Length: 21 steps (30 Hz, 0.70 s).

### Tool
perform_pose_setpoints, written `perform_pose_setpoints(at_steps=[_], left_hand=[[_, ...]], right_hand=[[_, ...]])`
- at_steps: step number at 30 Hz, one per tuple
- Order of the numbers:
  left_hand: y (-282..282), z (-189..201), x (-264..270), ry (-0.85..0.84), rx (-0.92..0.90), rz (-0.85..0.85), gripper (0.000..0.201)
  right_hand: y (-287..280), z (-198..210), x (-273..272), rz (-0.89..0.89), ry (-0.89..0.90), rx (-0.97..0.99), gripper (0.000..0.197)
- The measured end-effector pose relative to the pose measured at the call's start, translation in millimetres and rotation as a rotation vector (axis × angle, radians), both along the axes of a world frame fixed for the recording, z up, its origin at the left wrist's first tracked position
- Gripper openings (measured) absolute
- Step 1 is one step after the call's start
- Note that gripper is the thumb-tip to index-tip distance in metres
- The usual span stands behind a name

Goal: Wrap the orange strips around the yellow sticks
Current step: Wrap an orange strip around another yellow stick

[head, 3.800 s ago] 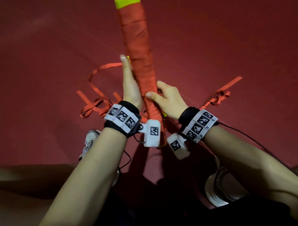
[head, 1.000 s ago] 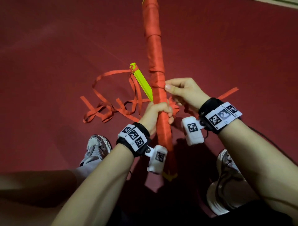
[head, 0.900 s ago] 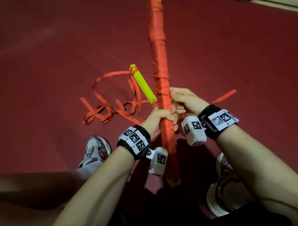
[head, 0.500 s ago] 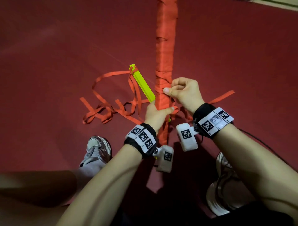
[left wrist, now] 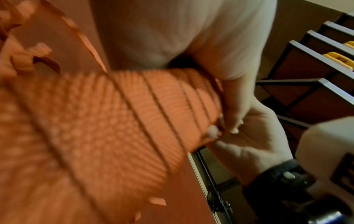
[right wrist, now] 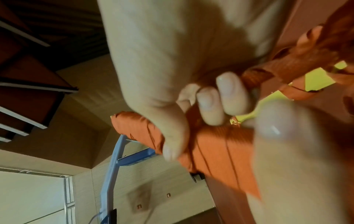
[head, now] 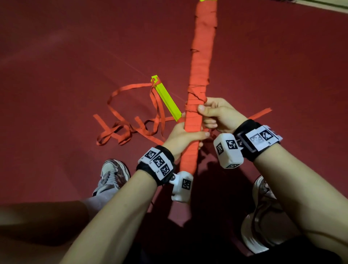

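A long stick wrapped in orange strip (head: 201, 62) stands nearly upright between my hands; a bit of yellow shows at its top end (head: 207, 0). My left hand (head: 183, 136) grips the wrapped stick low down, thumb across its front. Just above, my right hand (head: 212, 115) grips the wrapped stick (right wrist: 214, 145) with its thumb on the front and fingers curled behind. The left wrist view shows the orange wrapping (left wrist: 134, 121) close up and blurred. A second, bare yellow stick (head: 166, 99) lies on the floor to the left among loose orange strips (head: 131, 124).
The floor (head: 75, 56) is dark red. My two shoes (head: 113, 175) (head: 263, 216) stand below the hands. Another loose orange strip (head: 260, 114) lies right of my right hand. Dark shelving with yellow items (left wrist: 339, 60) shows in the left wrist view.
The wrapped stick has tilted a little to the right and risen. My left hand now wraps its thumb across the stick, and my right hand has shifted its hold just above.
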<state>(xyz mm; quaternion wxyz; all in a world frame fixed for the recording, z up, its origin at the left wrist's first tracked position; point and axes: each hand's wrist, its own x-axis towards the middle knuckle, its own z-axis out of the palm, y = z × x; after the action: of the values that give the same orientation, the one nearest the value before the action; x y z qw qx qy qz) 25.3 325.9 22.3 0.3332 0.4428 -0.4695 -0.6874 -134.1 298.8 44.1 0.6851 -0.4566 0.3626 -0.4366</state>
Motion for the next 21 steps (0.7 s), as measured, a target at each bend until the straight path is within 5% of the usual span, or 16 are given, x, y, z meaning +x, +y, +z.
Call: perform_pose_setpoints(at_steps=[3, 8, 12, 16, 19, 21], left_hand=[[-1.4, -2.5, -13.6, -0.120, -0.057, 0.217, 0.048], [5.4, -8.7, -19.6, -0.528, -0.208, 0.345, 0.041], [3.9, 5.7, -16.3, -0.167, -0.090, 0.338, 0.016], [5.1, 19.3, -10.4, 0.209, 0.160, 0.106, 0.024], [10.5, 16.8, -8.4, 0.334, 0.183, -0.022, 0.026], [10.3, 15.9, -5.9, 0.304, 0.172, -0.042, 0.030]], right_hand=[[-2.5, 1.6, 9.8, -0.208, 0.015, 0.004, 0.024], [-3.9, 9.1, 20.4, -0.410, 0.212, -0.121, 0.026], [-6.0, 18.5, 10.7, -0.293, 0.299, -0.183, 0.029], [-10.7, 13.3, -0.6, -0.158, 0.141, -0.016, 0.039], [-5.8, 5.2, 0.5, 0.022, 0.054, 0.021, 0.061], [-6.4, 3.5, 0.9, 0.022, 0.042, -0.003, 0.049]])
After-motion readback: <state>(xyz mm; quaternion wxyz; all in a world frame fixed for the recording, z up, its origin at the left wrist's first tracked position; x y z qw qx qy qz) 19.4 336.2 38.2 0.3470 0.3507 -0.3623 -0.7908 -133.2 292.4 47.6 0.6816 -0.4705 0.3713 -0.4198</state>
